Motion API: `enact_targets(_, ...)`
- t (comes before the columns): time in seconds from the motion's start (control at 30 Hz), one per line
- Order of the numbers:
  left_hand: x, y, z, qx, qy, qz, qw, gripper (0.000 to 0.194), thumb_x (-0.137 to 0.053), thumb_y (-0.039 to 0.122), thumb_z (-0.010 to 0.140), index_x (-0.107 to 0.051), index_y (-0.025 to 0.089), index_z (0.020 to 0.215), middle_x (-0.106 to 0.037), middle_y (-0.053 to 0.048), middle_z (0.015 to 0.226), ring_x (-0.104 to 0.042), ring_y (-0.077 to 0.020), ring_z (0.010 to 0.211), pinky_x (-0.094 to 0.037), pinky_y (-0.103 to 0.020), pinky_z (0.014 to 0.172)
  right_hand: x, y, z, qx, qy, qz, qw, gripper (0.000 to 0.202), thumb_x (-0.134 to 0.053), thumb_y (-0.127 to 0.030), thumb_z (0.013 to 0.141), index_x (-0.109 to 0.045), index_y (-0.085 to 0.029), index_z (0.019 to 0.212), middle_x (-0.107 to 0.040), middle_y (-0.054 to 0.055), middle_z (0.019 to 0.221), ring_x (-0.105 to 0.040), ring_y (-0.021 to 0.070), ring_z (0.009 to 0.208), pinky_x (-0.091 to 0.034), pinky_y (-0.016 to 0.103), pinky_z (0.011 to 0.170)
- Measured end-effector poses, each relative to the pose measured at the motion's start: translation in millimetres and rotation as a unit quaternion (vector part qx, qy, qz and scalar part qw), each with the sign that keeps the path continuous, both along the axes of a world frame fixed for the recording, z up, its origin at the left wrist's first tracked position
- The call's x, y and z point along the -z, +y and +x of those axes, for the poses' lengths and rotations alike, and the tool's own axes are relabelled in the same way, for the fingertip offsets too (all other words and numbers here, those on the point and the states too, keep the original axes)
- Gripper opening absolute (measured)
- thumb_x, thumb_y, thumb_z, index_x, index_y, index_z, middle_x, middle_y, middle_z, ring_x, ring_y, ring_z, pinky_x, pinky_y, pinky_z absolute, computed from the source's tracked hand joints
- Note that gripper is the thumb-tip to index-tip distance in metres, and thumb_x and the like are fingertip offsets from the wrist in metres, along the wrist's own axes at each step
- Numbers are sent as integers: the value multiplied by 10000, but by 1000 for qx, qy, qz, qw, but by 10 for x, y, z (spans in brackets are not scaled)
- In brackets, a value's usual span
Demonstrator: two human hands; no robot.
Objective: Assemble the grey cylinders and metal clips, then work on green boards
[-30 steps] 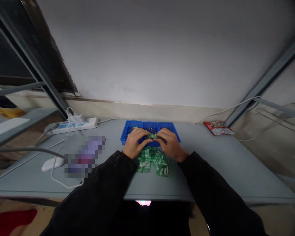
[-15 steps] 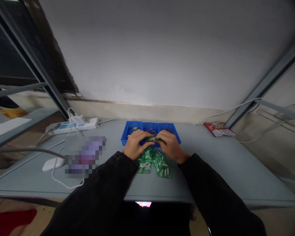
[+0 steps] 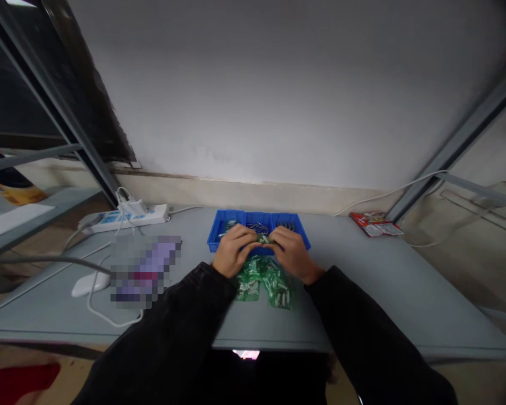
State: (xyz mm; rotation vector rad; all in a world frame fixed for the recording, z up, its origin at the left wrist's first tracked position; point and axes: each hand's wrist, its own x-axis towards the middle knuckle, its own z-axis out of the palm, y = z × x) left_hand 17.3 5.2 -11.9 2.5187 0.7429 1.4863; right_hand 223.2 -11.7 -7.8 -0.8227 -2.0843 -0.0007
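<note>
My left hand and my right hand meet above the front edge of a blue three-part tray. Both are closed on a small green plastic bag, pinched between thumbs and fingers; pale bits show in it, too small to name. Just below my hands, on the table, lie green plastic bags with small whitish cylindrical pieces inside. The tray's left compartment has small pieces, the middle one thin metal parts, and the right one dark small parts. My hands partly hide the tray.
On the left of the grey table are a white power strip with plugs, a blurred-out purple object, a white rounded device and loose cables. A red packet lies at the back right. Metal posts flank the table.
My fingertips have drawn closer together on the small green bag, and the bag looks more bunched between them. The tray and the bags on the table have stayed put.
</note>
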Motion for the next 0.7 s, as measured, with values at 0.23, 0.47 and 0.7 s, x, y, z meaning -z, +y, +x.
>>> enact_targets(0.23,-38,-11,-35,-7,35,-42,998,142,-618,295,976,-710,190,1001,-733,-59,970,-642,-210,925,-489,-389,863,4,1,10,-31,13,-2,999,113,-553,-180,984,-655,-190,937,-683,52,906,-611,185,877,-484,337,832)
enact_targets(0.47,-58,-27,-37,-32,3,-61,998,162,-628,324,967,-719,203,909,-731,-41,897,-651,-197,858,-477,-352,827,-14,-20,-41,-24,68,-39,997,93,-580,-208,976,-671,-197,969,-709,51,923,-654,178,879,-510,318,829)
enact_targets(0.7,-127,180,-242,-149,-97,-161,971,293,-674,412,898,-636,194,1090,-711,-12,827,-676,-177,778,-509,-283,744,-19,-10,-8,57,189,-92,976,175,-555,-243,980,-623,-208,1138,-710,7,838,-599,124,647,-489,260,663)
